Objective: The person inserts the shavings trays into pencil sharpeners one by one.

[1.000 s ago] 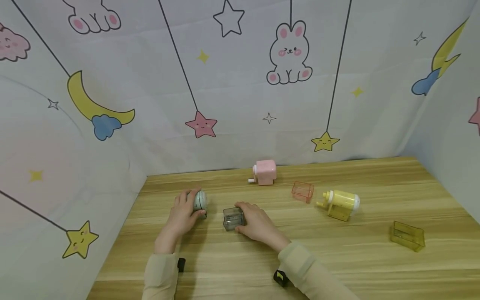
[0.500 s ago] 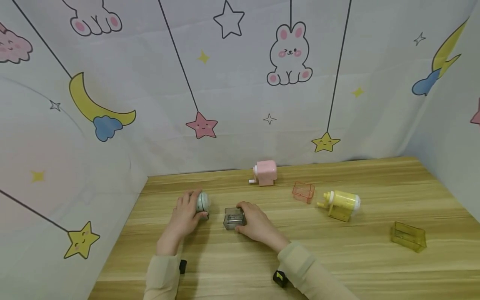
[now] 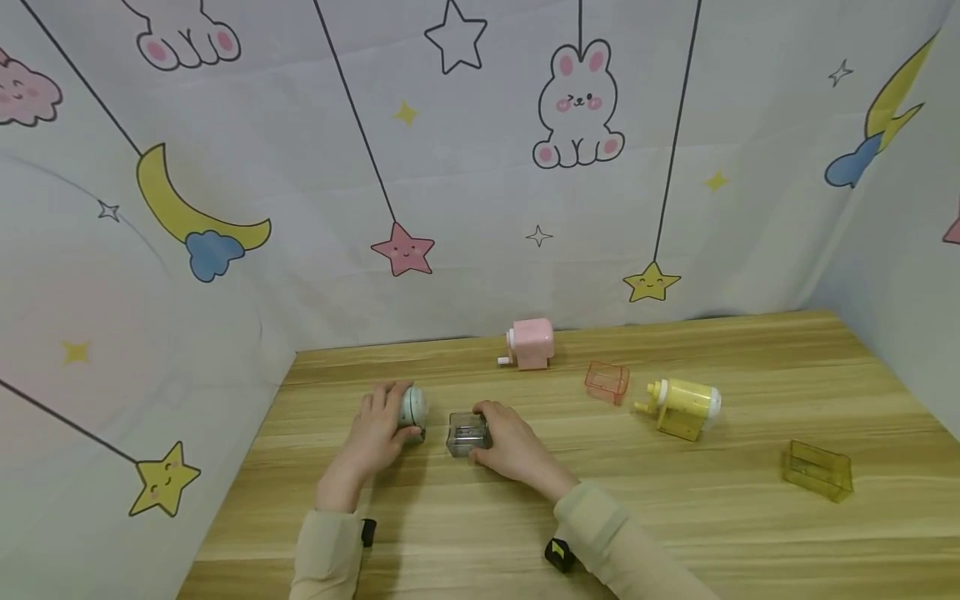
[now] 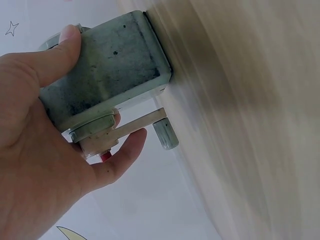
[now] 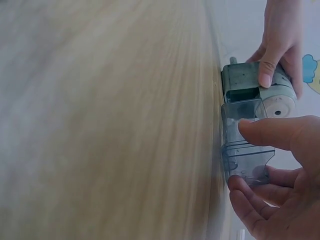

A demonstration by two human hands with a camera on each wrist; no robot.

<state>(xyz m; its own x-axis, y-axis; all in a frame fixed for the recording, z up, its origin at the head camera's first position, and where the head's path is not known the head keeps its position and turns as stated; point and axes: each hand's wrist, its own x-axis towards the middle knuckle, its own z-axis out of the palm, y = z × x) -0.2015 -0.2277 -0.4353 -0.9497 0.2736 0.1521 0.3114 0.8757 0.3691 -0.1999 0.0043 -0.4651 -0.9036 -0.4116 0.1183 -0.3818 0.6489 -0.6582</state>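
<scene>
My left hand (image 3: 378,433) grips a pale green hand-crank pencil sharpener (image 4: 112,62) at the left of the table. In the left wrist view, the thumb lies on its body, with the fingers around the crank (image 4: 140,122) side. Just to the right, my right hand (image 3: 513,442) holds a see-through grey shavings drawer (image 5: 245,162) by its sides, between thumb and fingers. The right wrist view shows an opening (image 5: 242,94) low in the sharpener's body, facing the drawer; the two overlap there. From the head view a small gap shows between them.
A pink crank sharpener (image 3: 532,343) stands near the back wall, with a red see-through drawer (image 3: 606,382) to its right. Farther right are a yellow sharpener (image 3: 684,407) and a yellow see-through drawer (image 3: 817,471). Printed cloth (image 3: 480,167) hangs behind the wooden table (image 3: 465,533).
My left hand has moved a little to the right with the green sharpener, narrowing the gap to the drawer. The right hand and the drawer have stayed nearly still.
</scene>
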